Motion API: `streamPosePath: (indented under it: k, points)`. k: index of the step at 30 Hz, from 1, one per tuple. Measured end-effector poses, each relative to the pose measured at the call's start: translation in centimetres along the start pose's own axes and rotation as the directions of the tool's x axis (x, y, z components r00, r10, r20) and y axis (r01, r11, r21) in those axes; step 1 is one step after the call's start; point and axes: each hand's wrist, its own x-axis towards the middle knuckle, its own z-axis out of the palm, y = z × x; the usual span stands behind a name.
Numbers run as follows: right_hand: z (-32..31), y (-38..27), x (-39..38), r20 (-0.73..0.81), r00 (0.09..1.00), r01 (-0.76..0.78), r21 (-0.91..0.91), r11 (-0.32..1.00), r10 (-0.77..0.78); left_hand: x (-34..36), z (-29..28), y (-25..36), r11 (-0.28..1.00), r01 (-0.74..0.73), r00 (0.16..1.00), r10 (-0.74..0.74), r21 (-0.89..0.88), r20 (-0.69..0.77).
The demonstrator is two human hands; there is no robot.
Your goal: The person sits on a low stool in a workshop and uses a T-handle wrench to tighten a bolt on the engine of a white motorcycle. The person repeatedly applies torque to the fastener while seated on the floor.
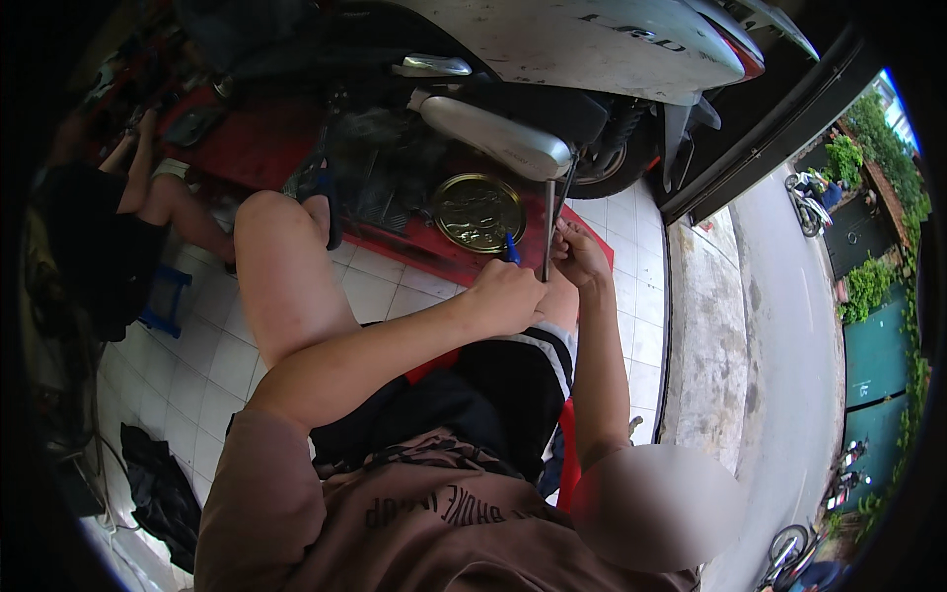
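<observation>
My left hand is closed on a blue-handled tool, its blue end poking up above my fingers, beside an upright steel bar. My right hand has its fingers curled at a thin dark rod next to that bar, below the silver engine casing of a scooter. Whether the rod is fixed to the scooter is unclear. A round gold-coloured metal tray with shiny contents sits on the red platform, left of both hands.
A co-worker sits at left by a blue stool, hands raised at another work spot. Dark cloth lies on the tiled floor. The rear wheel is ahead. At right are a threshold, a road and parked two-wheelers.
</observation>
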Motion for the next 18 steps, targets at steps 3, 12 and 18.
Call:
streamPosePath:
  k: [3,12,18]
  points:
    - [0.2,0.0,-0.1,0.067,0.997,0.05,-0.069,0.996,-0.045,0.3,0.3,-0.6,0.977,0.213,0.976,-0.213,-0.004,-0.051]
    - [0.9,-0.3,-0.3,-0.008,0.999,0.03,-0.185,0.982,-0.032,0.4,1.1,-0.6,1.0,-0.001,0.996,0.001,0.004,-0.086]
    - [-0.6,0.3,0.3,0.02,0.998,0.059,-0.07,0.996,-0.058,1.2,-0.3,-0.7,0.937,0.344,0.93,-0.348,-0.055,-0.117]
